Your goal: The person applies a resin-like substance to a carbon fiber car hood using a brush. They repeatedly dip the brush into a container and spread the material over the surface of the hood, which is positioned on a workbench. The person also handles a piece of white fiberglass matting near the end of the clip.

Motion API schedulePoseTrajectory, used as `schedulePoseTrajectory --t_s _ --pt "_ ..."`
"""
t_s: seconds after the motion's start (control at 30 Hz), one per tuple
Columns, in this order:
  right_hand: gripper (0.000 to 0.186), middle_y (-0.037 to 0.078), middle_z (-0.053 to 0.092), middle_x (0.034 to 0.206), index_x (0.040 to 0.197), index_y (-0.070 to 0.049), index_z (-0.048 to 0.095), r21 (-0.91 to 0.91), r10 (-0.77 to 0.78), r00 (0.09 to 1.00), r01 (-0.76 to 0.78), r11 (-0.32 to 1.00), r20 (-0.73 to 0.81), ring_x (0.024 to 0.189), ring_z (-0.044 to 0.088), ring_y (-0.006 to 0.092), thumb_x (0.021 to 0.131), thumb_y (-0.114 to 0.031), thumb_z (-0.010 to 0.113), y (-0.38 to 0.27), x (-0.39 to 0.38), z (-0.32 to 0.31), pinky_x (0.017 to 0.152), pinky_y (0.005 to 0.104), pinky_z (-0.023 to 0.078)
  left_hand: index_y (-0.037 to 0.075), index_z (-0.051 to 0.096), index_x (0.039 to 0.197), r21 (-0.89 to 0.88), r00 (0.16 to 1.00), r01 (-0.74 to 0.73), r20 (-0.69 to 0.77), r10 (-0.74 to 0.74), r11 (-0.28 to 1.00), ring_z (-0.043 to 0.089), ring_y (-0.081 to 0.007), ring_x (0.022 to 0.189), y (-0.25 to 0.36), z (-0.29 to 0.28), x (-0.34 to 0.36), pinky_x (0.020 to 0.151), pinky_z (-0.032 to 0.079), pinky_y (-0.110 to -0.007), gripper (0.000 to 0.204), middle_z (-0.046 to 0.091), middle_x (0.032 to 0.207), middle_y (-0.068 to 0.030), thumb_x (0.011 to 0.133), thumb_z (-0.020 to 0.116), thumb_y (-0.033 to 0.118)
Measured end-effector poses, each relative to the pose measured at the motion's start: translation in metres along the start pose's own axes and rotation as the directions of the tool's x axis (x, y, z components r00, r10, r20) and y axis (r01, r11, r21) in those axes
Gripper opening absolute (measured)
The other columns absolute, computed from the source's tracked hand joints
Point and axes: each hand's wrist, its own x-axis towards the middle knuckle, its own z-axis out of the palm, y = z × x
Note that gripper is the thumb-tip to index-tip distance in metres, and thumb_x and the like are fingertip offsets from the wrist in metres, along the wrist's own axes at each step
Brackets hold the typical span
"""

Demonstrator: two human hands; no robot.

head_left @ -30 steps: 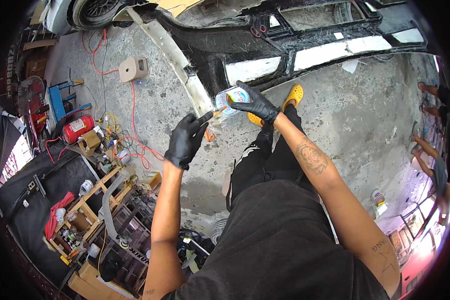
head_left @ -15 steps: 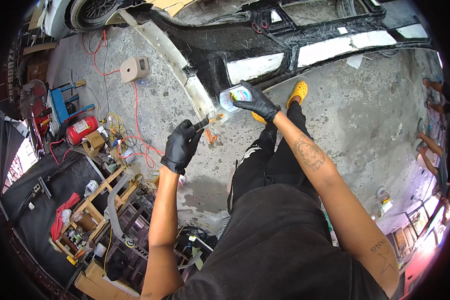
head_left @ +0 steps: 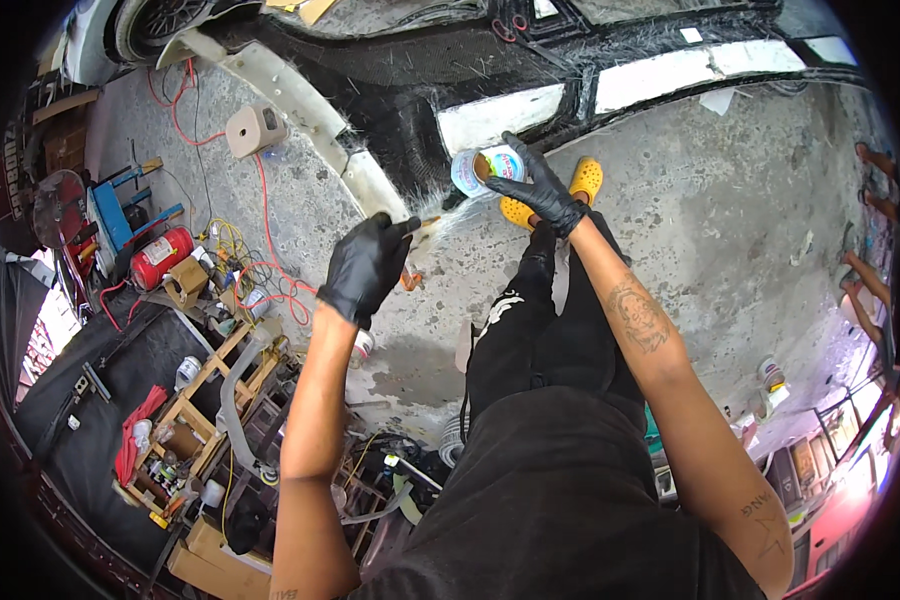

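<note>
My left hand (head_left: pixel 361 268), in a black glove, is closed round the dark handle of a paint brush (head_left: pixel 429 221). The brush's tan bristles point right, beside whitish loose fibres (head_left: pixel 440 208) at the near end of a black panel (head_left: pixel 410 75). In my right hand (head_left: pixel 538 185), also gloved in black, is a small labelled tin can (head_left: pixel 465 173), gripped round its side. It is tilted with its mouth toward the left, and something brownish shows inside. The can is just above and right of the brush, apart from it.
Red-handled scissors (head_left: pixel 510 28) lie on the panel. A beige stool (head_left: pixel 254 132) and an orange cable (head_left: pixel 263 205) are on the concrete floor to the left. Near them are a red fire extinguisher (head_left: pixel 160 254) and a cluttered wooden rack (head_left: pixel 205 400). Other people's legs (head_left: pixel 870 290) show at far right.
The can has shifted slightly right and up, turned so its brownish inside shows. My left hand and brush have moved a little up. The whole view has shifted slightly.
</note>
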Motion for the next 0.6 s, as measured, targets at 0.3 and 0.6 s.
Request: schedulePoseTrajectory --t_s 0.3,0.6 --pt "0.087 0.019 0.043 0.136 0.146 -0.003 0.036 0.236 0.055 0.998 -0.056 0.97 0.011 0.126 0.046 0.0252 0.076 -0.024 0.083 0.011 0.009 -0.062 0.106 0.0352 0.039 0.014 0.07 0.108 0.153 0.907 -0.259 0.377 0.186 0.954 0.064 -0.036 0.077 -0.053 0.081 0.076 0.066 0.05 -0.046 0.024 0.065 0.081 -0.0193 0.089 0.057 0.019" --pt "0.086 0.019 0.041 0.137 0.145 -0.004 0.037 0.261 0.081 0.997 -0.081 0.962 0.012 0.129 0.044 0.0268 0.077 -0.03 0.082 0.028 0.002 -0.099 0.107 0.0366 0.037 0.001 0.065 0.093 0.141 0.886 -0.191 0.451 0.109 0.971 0.06 -0.0398 0.077 -0.03 0.059 0.077 0.07 0.047 -0.047 0.025 0.06 0.079 -0.0222 0.093 0.055 0.023"
